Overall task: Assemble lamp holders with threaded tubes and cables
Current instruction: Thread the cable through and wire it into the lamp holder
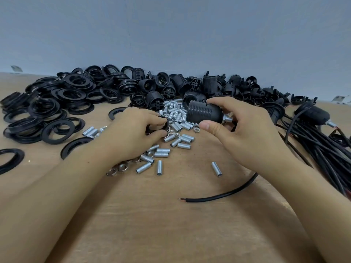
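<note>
My right hand (245, 128) grips a black ribbed lamp holder (204, 114) lying sideways above the table, a silver threaded tube (227, 118) sticking out of its narrow end. A black cable (224, 195) runs from under that hand across the table to a stripped end. My left hand (136, 130) pinches a small black ring-shaped part (163, 123) over the pile of silver threaded tubes (178, 118). Loose nuts (116, 168) lie by my left wrist.
Black flat rings (57, 103) are heaped at the left and back left. Black lamp holder bodies and caps (199, 86) are piled along the back wall. A bundle of black cables with fitted holders (315, 141) lies at the right. Wooden table (161, 224).
</note>
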A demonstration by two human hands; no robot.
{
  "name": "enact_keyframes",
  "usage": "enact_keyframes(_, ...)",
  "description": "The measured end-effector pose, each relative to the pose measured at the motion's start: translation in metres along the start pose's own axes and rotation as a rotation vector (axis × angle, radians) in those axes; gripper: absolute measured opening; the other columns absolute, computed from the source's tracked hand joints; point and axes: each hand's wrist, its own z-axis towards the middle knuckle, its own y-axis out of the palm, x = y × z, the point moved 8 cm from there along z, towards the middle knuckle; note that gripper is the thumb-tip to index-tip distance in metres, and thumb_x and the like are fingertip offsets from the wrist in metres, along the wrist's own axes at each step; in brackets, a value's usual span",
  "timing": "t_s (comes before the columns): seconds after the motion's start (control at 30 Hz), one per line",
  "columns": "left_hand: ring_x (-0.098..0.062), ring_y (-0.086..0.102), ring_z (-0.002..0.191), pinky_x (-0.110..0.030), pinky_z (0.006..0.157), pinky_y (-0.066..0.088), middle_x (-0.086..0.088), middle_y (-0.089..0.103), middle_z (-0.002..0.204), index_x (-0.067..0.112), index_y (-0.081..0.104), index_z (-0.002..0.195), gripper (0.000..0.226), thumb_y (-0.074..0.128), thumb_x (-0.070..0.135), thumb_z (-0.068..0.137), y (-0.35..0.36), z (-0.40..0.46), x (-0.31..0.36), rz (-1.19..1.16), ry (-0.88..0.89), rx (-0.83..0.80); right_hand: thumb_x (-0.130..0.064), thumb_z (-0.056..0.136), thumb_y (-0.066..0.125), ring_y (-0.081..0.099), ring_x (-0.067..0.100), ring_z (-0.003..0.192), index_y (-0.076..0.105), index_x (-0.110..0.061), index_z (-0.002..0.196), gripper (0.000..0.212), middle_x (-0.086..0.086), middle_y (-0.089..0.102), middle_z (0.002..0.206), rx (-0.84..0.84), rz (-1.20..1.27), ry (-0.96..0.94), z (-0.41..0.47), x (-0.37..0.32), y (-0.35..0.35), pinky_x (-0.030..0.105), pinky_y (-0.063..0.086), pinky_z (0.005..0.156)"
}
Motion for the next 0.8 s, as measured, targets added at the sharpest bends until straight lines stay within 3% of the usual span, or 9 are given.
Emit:
enact_keyframes(0.1, -0.006, 0.057, 0.109, -0.020, 0.081, 0.037, 0.009, 0.061, 0.135, 0.031, 0.076, 0.110, 0.021, 0.067, 0.035, 0.092, 0.001, 0.001, -0.013, -0.013, -0.098, -0.001, -0.044, 0.084, 0.067, 0.053, -0.007, 0.080, 0.060, -0.030, 0.127, 0.046, -0.017, 0.063, 0.104, 0.007, 0.004, 0.004, 0.000, 0.000, 0.000, 0.013, 0.038, 0.076)
enact_keyframes(0.2, -0.007, 0.062, 0.110, -0.022, 0.088, 0.042, 0.013, 0.068, 0.121, 0.030, 0.078, 0.098, 0.011, 0.072, 0.029, 0.089, -0.010, -0.001, -0.013, -0.112, -0.149, 0.148, -0.044, 0.084, 0.068, 0.054, -0.002, 0.086, 0.059, -0.030, 0.128, 0.047, -0.016, 0.063, 0.109, 0.003, 0.007, 0.007, 0.001, 0.000, 0.000, 0.021, 0.041, 0.083)
enact_keyframes(0.27, -0.004, 0.069, 0.097, -0.020, 0.085, 0.052, 0.015, 0.074, 0.104, 0.029, 0.078, 0.089, 0.005, 0.076, 0.025, 0.086, -0.021, -0.003, -0.015, -0.484, -0.228, 0.281, -0.045, 0.084, 0.067, 0.055, 0.002, 0.093, 0.059, -0.030, 0.128, 0.047, -0.016, 0.064, 0.110, 0.011, 0.009, 0.004, 0.001, -0.001, -0.001, 0.022, 0.041, 0.084)
enact_keyframes(0.33, -0.021, 0.072, 0.102, -0.027, 0.087, 0.058, -0.004, 0.076, 0.103, 0.016, 0.076, 0.089, 0.007, 0.075, 0.019, 0.082, -0.012, -0.004, -0.006, -1.116, -0.281, 0.201, -0.046, 0.083, 0.066, 0.056, 0.002, 0.095, 0.059, -0.030, 0.128, 0.048, -0.015, 0.064, 0.111, 0.018, 0.025, -0.005, 0.000, -0.003, -0.001, 0.022, 0.042, 0.086)
enact_keyframes(0.4, -0.038, 0.066, 0.112, -0.038, 0.093, 0.056, -0.029, 0.067, 0.115, 0.009, 0.075, 0.087, 0.010, 0.073, 0.016, 0.080, -0.001, -0.004, 0.012, -1.436, -0.249, 0.070, -0.046, 0.084, 0.066, 0.058, 0.002, 0.094, 0.059, -0.029, 0.128, 0.047, -0.015, 0.064, 0.111, 0.028, 0.047, -0.022, -0.001, -0.005, -0.002, 0.023, 0.045, 0.087)
enact_keyframes(0.53, -0.043, 0.057, 0.111, -0.036, 0.092, 0.056, -0.043, 0.056, 0.119, 0.013, 0.077, 0.079, 0.004, 0.073, 0.013, 0.079, 0.006, -0.004, 0.025, -1.437, -0.226, -0.016, -0.039, 0.085, 0.069, 0.057, 0.005, 0.084, 0.061, -0.026, 0.125, 0.043, -0.015, 0.063, 0.103, 0.073, 0.093, -0.051, -0.001, -0.007, -0.008, 0.018, 0.046, 0.079)
enact_keyframes(0.57, -0.043, 0.059, 0.112, -0.036, 0.091, 0.057, -0.041, 0.057, 0.120, 0.011, 0.076, 0.085, 0.005, 0.075, 0.013, 0.080, 0.006, -0.004, 0.023, -1.430, -0.241, -0.016, -0.037, 0.085, 0.071, 0.057, 0.005, 0.086, 0.062, -0.025, 0.124, 0.042, -0.013, 0.064, 0.103, 0.082, 0.108, -0.066, -0.002, -0.008, -0.009, 0.017, 0.046, 0.078)
enact_keyframes(0.7, -0.038, 0.070, 0.104, -0.039, 0.090, 0.058, -0.018, 0.073, 0.112, 0.007, 0.060, 0.122, 0.044, 0.073, 0.017, 0.081, 0.007, -0.003, 0.019, -1.423, -0.257, -0.038, -0.025, 0.084, 0.074, 0.055, 0.011, 0.089, 0.061, -0.019, 0.124, 0.042, -0.003, 0.064, 0.108, 0.101, 0.137, -0.143, -0.002, -0.016, -0.011, 0.013, 0.045, 0.077)
enact_keyframes(0.8, -0.040, 0.069, 0.105, -0.044, 0.096, 0.055, -0.015, 0.071, 0.117, 0.014, 0.057, 0.132, 0.049, 0.065, 0.022, 0.084, 0.006, -0.005, 0.026, -1.408, -0.213, -0.087, -0.021, 0.079, 0.079, 0.057, 0.009, 0.095, 0.063, -0.021, 0.120, 0.044, -0.005, 0.063, 0.106, 0.055, 0.153, -0.154, -0.001, -0.015, -0.009, 0.015, 0.047, 0.076)
